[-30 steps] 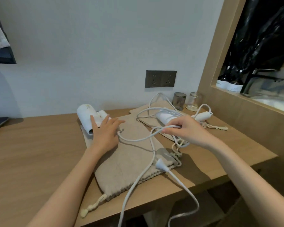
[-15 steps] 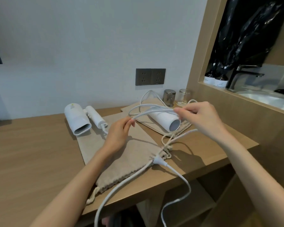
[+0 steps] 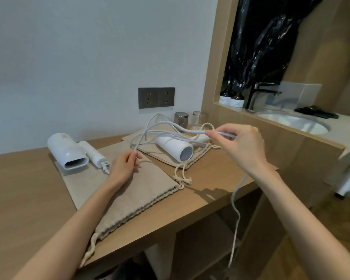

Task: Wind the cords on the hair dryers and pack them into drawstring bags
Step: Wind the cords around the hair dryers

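Two white hair dryers lie on the wooden desk (image 3: 24, 190). The left dryer (image 3: 68, 153) rests on the top edge of a beige drawstring bag (image 3: 129, 190). The second dryer (image 3: 173, 147) lies on another beige bag (image 3: 150, 149) further back. A white cord (image 3: 160, 126) loops in the air above that dryer. My left hand (image 3: 124, 165) pinches the cord near the left dryer's handle. My right hand (image 3: 239, 146) is raised and pinches the cord further along. Below it the cord hangs down past the desk's front edge.
A dark double wall socket (image 3: 156, 97) sits on the wall behind the desk. Two small glasses (image 3: 190, 119) stand at the back right corner. To the right a wooden partition opens onto a sink (image 3: 297, 123) with a tap (image 3: 259, 93) and bottles (image 3: 231, 99).
My right hand has drawn the cord further right. The plug and the cord that lay across the front bag have slid off the desk. My left hand has stayed by the handle.
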A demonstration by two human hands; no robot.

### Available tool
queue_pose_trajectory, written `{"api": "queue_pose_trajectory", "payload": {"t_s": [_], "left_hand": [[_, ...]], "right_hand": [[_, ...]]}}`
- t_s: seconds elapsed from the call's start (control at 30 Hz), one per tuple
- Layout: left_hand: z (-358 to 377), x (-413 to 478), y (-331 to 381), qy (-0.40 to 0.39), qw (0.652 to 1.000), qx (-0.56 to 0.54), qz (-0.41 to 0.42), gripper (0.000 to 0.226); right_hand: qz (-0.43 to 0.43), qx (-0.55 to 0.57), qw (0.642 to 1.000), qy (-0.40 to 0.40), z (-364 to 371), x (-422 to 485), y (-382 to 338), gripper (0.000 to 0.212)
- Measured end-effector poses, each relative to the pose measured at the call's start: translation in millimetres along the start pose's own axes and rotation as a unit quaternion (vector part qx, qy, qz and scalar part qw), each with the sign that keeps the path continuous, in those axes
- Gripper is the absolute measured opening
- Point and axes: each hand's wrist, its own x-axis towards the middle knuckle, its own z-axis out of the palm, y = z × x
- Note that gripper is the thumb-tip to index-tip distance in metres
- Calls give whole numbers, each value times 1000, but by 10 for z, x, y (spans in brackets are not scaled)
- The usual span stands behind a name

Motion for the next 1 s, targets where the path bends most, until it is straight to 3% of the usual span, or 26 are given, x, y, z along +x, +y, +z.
{"api": "queue_pose_trajectory", "payload": {"t_s": [0.1,0.2,0.3,0.47,0.6,0.67,0.83,1.0], "left_hand": [[-39,-42,-8,-40,998,30,35,25],[-105,-93,11,-42,998,16,41,40],[-285,-96,45,-3,997,33,75,42],[-787,8,-41,98,974,140,147,34],[-1150,85,-190,184,967,159,77,35],[-1248,151,-290,200,966,162,14,37],[-1273,205,-453,161,969,129,-133,50],[-1309,213,-495,142,975,53,-165,70]], "right_hand": [[4,40,989,-140,199,-32,-74,23],[11,44,968,-247,487,-75,-194,21],[50,84,955,-279,747,-17,-305,26],[93,117,946,-286,1170,151,-459,69],[27,7,943,-331,1539,221,-606,60],[14,9,927,-374,1751,184,-663,54],[-3,35,915,-401,2318,65,-857,54],[31,50,921,-384,2794,142,-1034,44]]}}
